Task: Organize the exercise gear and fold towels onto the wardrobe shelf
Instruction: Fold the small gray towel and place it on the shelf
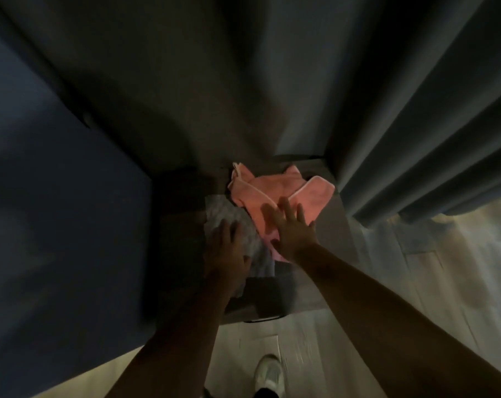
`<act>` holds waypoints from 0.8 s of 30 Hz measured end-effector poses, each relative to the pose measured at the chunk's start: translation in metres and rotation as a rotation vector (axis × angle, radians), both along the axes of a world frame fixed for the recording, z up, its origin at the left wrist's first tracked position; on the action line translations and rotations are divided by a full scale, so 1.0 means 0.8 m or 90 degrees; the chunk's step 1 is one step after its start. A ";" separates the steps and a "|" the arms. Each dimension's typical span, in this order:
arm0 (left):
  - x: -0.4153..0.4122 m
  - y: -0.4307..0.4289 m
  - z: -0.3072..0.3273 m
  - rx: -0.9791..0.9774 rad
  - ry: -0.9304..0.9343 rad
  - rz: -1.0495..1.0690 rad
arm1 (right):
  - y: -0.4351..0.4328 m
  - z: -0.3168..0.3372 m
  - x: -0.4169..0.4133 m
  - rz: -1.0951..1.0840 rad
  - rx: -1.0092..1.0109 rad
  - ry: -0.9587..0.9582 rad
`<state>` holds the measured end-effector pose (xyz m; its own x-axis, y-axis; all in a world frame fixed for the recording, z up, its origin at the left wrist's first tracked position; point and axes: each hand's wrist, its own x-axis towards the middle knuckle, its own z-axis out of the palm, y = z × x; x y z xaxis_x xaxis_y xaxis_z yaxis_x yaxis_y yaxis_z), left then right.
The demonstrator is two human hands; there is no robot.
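Observation:
A pink towel (283, 191) with pale edging lies crumpled on a low dark surface (329, 239) in the middle of the head view. A grey towel (229, 216) lies beside it on the left. My right hand (292, 228) reaches over the pink towel's near edge with its fingers spread straight. My left hand (226, 251) lies on the grey towel, fingers relaxed. The scene is dim and blurred, so I cannot tell whether either hand presses down.
A dark blue panel (57, 196) fills the left side. Grey curtains (415, 124) hang at the right and behind. Pale wooden floor (458, 282) shows at the right and bottom. A white shoe (269, 372) stands on the floor below my arms.

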<state>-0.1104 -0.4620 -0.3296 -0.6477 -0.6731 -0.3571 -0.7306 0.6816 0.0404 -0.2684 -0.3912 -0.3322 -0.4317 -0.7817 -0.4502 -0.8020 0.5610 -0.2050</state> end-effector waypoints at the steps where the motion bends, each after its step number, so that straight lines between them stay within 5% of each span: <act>1: -0.009 -0.004 -0.012 0.021 -0.003 0.017 | -0.010 -0.012 -0.011 -0.005 -0.005 -0.012; 10: -0.027 0.006 -0.056 0.017 -0.013 0.014 | 0.008 -0.051 -0.019 0.018 -0.023 0.012; 18: 0.040 0.056 -0.001 0.232 0.227 0.094 | 0.098 0.008 0.032 -0.084 -0.152 -0.193; 24: 0.111 0.084 0.097 0.272 0.163 0.083 | 0.154 0.100 0.079 -0.170 -0.257 -0.370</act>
